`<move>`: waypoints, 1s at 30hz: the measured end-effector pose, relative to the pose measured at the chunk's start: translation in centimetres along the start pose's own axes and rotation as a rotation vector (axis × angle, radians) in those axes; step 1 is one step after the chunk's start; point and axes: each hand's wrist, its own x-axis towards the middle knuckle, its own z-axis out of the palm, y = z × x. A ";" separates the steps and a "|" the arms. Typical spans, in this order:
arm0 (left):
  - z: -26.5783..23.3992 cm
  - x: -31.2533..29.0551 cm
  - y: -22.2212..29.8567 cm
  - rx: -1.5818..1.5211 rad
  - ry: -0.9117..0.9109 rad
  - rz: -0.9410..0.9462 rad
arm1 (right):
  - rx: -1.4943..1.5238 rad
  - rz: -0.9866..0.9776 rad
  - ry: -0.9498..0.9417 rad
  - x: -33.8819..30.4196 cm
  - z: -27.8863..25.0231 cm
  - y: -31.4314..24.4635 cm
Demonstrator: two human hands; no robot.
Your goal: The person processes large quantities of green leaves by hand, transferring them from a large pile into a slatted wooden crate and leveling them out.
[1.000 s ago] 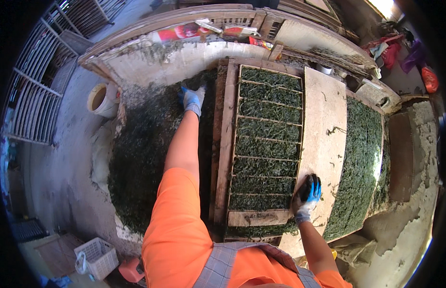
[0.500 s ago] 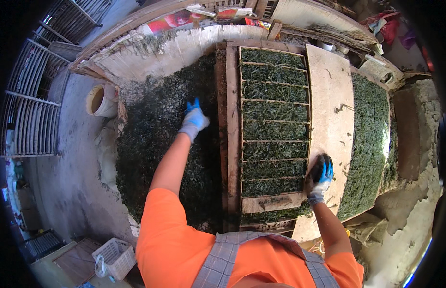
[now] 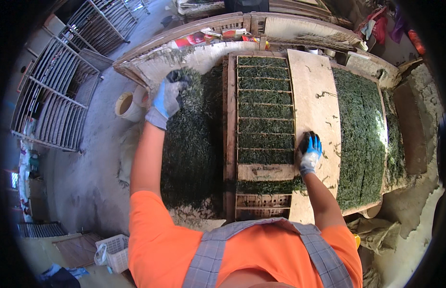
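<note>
My left hand (image 3: 169, 98), in a grey and blue glove, is at the upper left edge of a heap of dark green stringy strands (image 3: 187, 158). Its fingers are smeared by motion beside a blurred clump of strands (image 3: 190, 85), so whether it holds any is unclear. Flat on a pale board (image 3: 315, 98), close to the right side of a slatted wooden frame (image 3: 266, 171), rests my gloved right hand (image 3: 310, 152), fingers stretched out and open. Rows of the same green strands fill the frame between its thin slats.
More green strands (image 3: 358, 134) cover the surface right of the board. A white bucket (image 3: 131, 109) stands on the floor at left, near metal racks (image 3: 52, 103). A white plastic basket (image 3: 118, 252) is at lower left. A low wooden wall (image 3: 184, 34) bounds the far side.
My left hand has moved left and farther away, to the heap's far left edge. My right hand stays on the board by the frame. The whole view has shifted.
</note>
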 end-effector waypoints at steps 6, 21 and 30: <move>6.4 -7.0 5.1 0.786 -0.221 0.439 | 0.453 -0.007 -0.163 1.3 -3.5 -7.2; 8.7 -22.1 -31.0 0.572 -0.345 0.249 | 0.155 -0.397 -0.543 -8.8 -8.7 -9.5; 14.4 -28.4 -28.1 1.898 0.146 -0.181 | 0.518 0.052 -0.142 -12.6 -10.3 -6.0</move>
